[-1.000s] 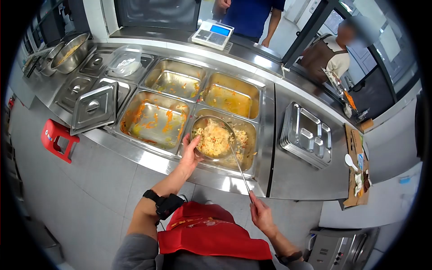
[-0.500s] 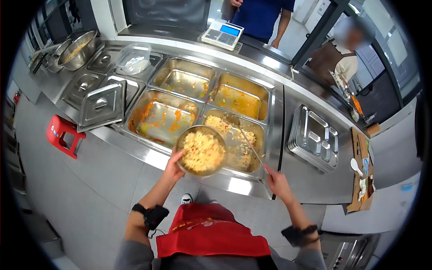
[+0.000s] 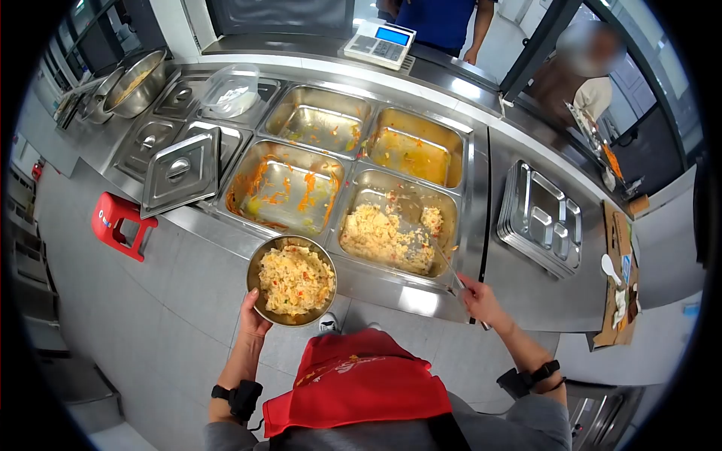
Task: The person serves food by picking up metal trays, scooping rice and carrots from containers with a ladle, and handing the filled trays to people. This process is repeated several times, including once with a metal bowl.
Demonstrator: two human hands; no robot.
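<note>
A round metal bowl [image 3: 325, 255] heaped with fried rice [image 3: 295, 279] rests in my left hand [image 3: 256, 314], its fingers and thumb at the lower left rim. The bowl is over the counter's front edge. My right hand [image 3: 483, 302] grips the thin handle of a long-handled metal serving utensil [image 3: 450, 264]. That handle slants over the front right corner of the near right steel pan [image 3: 398, 186]; the utensil's head is hard to make out. Loose fried rice [image 3: 376, 234] lies in this pan, mostly along its front and left.
Three other pans hold only food remains, such as the near left pan [image 3: 282, 184]. Steel lids [image 3: 180, 171] lie left, near a plastic tub [image 3: 229, 90]. Stacked compartment trays [image 3: 538, 218] sit right. A scale [image 3: 380, 43] stands behind; two people are beyond. A red stool [image 3: 120, 225] is left.
My left hand has drawn the bowl of rice left and toward me, off the pan's edge. The utensil has shifted toward the pan's front right corner. Rice in the pan now sits more forward.
</note>
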